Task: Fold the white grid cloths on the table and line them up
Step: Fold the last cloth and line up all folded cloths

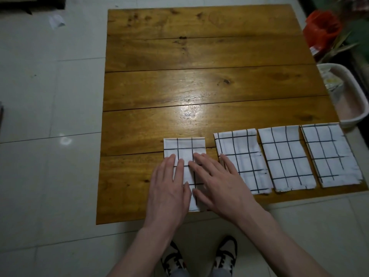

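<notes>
Head view shows both hands lying flat, palms down, on one folded cloth (184, 154). On the left hand (169, 188) the fingers (178, 168) are straight and close together, pressed on the left part of the cloth. On the right hand (217, 182) the fingers (201, 162) are straight and a little spread; they press on the right part of the cloth, and the outer finger reaches the edge of the next cloth. Neither hand pinches anything. The two hands lie just beside each other, and between them a narrow strip of the cloth shows.

This folded cloth is white with black grid lines and lies near the front edge of the wooden table (199, 86). To its right, three more folded grid cloths lie in a row along the same edge: the second cloth (245, 156), the third cloth (285, 158) and the fourth cloth (329, 154). They are just beside one another.

Right of the table stands a white basin (357, 92) on the tiled floor (50, 96). Below the arms, two shoes (199, 258) show.
</notes>
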The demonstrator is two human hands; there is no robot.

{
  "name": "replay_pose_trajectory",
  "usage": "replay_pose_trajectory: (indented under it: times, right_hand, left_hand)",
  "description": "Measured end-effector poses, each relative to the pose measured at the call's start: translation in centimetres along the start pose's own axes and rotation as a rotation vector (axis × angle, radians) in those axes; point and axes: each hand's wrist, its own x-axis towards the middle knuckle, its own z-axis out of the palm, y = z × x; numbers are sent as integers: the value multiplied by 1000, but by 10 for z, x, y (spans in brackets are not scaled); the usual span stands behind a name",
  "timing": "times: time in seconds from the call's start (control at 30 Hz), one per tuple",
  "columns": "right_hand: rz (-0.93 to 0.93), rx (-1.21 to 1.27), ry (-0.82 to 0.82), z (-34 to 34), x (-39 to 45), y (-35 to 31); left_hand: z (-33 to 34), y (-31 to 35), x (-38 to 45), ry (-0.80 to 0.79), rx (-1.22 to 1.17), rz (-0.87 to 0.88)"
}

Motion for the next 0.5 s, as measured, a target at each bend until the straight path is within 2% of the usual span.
replay_pose_trajectory:
  times: [0.5]
  right_hand:
    - [25,57,7,-5,14,3]
  left_hand:
    - [-2,4,13,1,30,-42]
